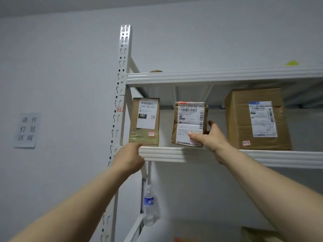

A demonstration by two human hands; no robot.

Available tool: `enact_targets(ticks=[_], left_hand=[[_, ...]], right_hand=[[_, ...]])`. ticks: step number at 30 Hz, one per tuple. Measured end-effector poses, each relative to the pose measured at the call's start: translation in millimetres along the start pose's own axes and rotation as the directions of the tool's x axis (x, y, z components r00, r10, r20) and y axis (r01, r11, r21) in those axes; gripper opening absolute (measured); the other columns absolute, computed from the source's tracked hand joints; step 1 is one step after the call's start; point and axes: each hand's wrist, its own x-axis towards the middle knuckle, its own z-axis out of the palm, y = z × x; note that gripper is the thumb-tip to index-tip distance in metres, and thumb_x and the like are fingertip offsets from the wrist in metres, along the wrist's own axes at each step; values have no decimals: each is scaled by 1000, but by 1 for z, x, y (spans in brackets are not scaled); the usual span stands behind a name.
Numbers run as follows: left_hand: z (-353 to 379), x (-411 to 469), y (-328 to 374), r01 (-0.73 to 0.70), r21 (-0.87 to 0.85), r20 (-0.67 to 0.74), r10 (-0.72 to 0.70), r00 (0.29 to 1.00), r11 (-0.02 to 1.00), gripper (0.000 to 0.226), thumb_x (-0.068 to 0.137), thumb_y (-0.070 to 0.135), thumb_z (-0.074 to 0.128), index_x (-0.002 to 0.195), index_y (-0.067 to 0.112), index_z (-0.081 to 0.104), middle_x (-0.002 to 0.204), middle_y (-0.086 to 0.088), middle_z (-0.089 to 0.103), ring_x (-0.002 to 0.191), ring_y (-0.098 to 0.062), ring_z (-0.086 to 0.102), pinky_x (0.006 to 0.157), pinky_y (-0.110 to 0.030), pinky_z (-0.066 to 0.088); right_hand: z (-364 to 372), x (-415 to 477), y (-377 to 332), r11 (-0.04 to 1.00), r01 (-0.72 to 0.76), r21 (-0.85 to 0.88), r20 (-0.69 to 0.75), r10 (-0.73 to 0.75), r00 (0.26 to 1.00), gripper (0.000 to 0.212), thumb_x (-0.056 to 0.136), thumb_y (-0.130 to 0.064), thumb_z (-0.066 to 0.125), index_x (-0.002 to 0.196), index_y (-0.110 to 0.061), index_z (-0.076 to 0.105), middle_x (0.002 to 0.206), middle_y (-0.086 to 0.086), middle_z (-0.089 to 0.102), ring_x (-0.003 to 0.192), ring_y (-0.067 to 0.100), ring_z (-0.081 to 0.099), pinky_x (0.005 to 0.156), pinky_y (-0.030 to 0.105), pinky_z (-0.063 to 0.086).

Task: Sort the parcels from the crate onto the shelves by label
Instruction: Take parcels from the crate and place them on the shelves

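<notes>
Three brown parcels stood on the white shelf (262, 158): a left parcel (144, 122), a middle parcel (189, 123) and a big box (257, 119). Below was a water bottle (149, 205), and a paper sign (27, 130) hung on the grey wall. The right hand (208, 137) gripped the middle parcel, thumb across its front. The left hand (129, 158) met the left parcel's base; I couldn't tell its grasp.

One head-worn view, angled upward at the shelf (166, 154), close in, wall (52, 67) behind.
</notes>
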Motion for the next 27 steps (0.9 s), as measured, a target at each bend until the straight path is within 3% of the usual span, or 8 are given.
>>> enact_targets(ticks=[2, 5, 8, 11, 15, 19, 23, 27], left_hand=[[8, 14, -5, -53, 271, 55, 39, 998, 961, 51, 82, 5, 49, 130, 20, 47, 130, -4, 51, 119, -23, 46, 97, -37, 46], [22, 33, -14, -59, 386, 73, 34, 997, 920, 64, 83, 8, 51, 143, 16, 28, 144, -4, 35, 134, -23, 31, 105, -35, 40], [32, 46, -21, -137, 481, 93, 105, 990, 866, 75, 88, 21, 58, 151, 19, 16, 153, -2, 26, 140, -21, 27, 109, -33, 33], [39, 57, -23, -228, 569, 125, 191, 974, 790, 66, 88, 33, 64, 144, 23, 32, 143, 2, 42, 128, -20, 44, 101, -33, 44], [35, 71, -22, -255, 612, 98, 248, 964, 748, 47, 87, 37, 65, 128, 21, 48, 125, 3, 51, 116, -18, 50, 91, -31, 48], [35, 81, -24, -274, 610, 80, 286, 955, 744, 47, 83, 42, 68, 123, 21, 52, 119, 4, 51, 113, -16, 48, 88, -26, 44], [33, 86, -28, -280, 592, 62, 304, 951, 756, 48, 79, 45, 71, 118, 23, 54, 115, 6, 51, 110, -14, 48, 83, -26, 44], [34, 87, -32, -296, 583, 37, 339, 940, 757, 47, 78, 47, 70, 116, 25, 53, 113, 9, 49, 110, -12, 47, 77, -25, 43]], right_hand=[[2, 27, 7, 996, -2, -90, 3, 2, 1000, 68, 79, -18, 77, 133, -11, 36, 117, 2, 60, 107, 19, 58, 98, 33, 45], [9, 59, 18, 990, -23, -141, 33, 28, 999, 60, 78, -20, 77, 124, -12, 40, 117, 4, 62, 107, 23, 62, 97, 42, 49], [17, 75, 29, 989, -73, -129, 105, 86, 991, 53, 85, -13, 70, 124, -9, 36, 109, 1, 59, 79, 10, 63, 69, 21, 55], [26, 86, 42, 985, -122, -119, 162, 141, 977, 50, 87, -5, 66, 126, -5, 35, 107, 4, 59, 69, 6, 60, 49, 12, 46], [38, 98, 51, 974, -133, -184, 187, 167, 968, 47, 87, -5, 66, 128, -1, 43, 121, 11, 63, 90, 19, 64, 60, 18, 51], [41, 106, 51, 944, -149, -295, 188, 211, 959, 38, 85, -2, 66, 122, -3, 58, 121, 11, 64, 108, 24, 63, 95, 33, 49], [45, 105, 49, 922, -199, -332, 111, 248, 962, 24, 82, 6, 59, 97, -11, 56, 111, 8, 64, 94, 21, 59, 66, 23, 47], [50, 105, 49, 913, -175, -369, 75, 217, 973, 29, 84, 1, 64, 104, -11, 46, 88, 2, 54, 81, 17, 52, 49, 19, 35]])
